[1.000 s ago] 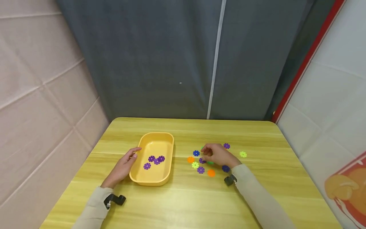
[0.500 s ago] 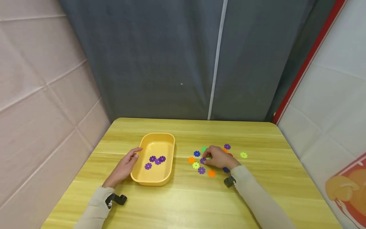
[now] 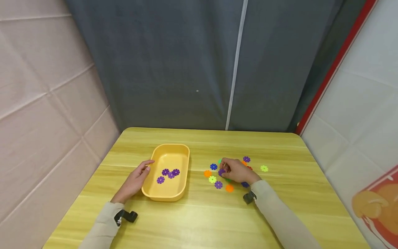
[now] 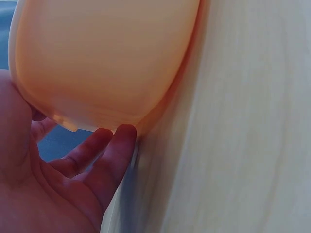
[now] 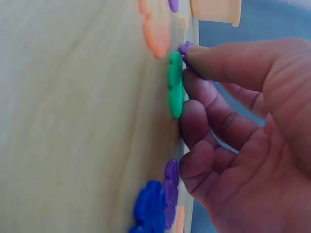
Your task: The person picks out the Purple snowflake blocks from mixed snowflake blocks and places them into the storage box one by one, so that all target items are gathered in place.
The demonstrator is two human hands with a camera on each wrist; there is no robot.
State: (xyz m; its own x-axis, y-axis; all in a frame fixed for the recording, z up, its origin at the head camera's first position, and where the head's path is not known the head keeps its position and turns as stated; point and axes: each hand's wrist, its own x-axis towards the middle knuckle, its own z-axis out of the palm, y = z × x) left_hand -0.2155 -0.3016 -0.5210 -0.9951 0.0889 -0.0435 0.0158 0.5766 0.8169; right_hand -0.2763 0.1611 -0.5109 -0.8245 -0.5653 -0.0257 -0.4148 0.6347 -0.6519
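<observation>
My left hand point(image 3: 134, 180) holds the left side of a yellow plastic tray point(image 3: 149, 197); in the left wrist view its fingertips touch the outer wall of the tray point(image 4: 107, 58). Several purple flower-shaped discs point(image 3: 160, 180) lie inside the tray. Over the scattered pieces at right, my right hand point(image 3: 238, 171) pinches a purple flower-shaped disc point(image 3: 221, 172) between thumb and finger. The right wrist view shows that disc point(image 5: 185, 47) mostly hidden by the thumb, with a green disc point(image 5: 175, 85) close beside the fingers.
Around the right hand lie a blue disc point(image 3: 213, 166), orange discs point(image 3: 229, 188), yellow-green discs point(image 3: 264, 168) and more purple ones point(image 3: 218, 185). They rest on a wooden table point(image 3: 192, 224). A grey curtain point(image 3: 174, 69) hangs behind its far edge.
The right thumb and finger have closed on the purple disc, which has shifted slightly away from the person. The left hand and tray stay in place.
</observation>
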